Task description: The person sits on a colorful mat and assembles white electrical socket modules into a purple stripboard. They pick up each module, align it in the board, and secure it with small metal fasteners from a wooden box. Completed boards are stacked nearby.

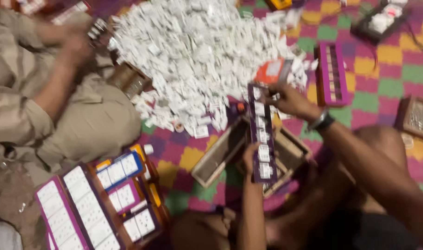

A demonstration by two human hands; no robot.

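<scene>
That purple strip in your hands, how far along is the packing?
Done: filled purple trays lie stacked at lower left. In hand: the left hand holds a long purple strip over a wooden box, several white packets already in it; the right hand works at its top end. Left: a big pile of white packets.

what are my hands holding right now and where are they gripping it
Both hold the long purple strip of small white packets: the left hand grips its near end from the side, and the right hand pinches its far end, by the white pile.
</scene>
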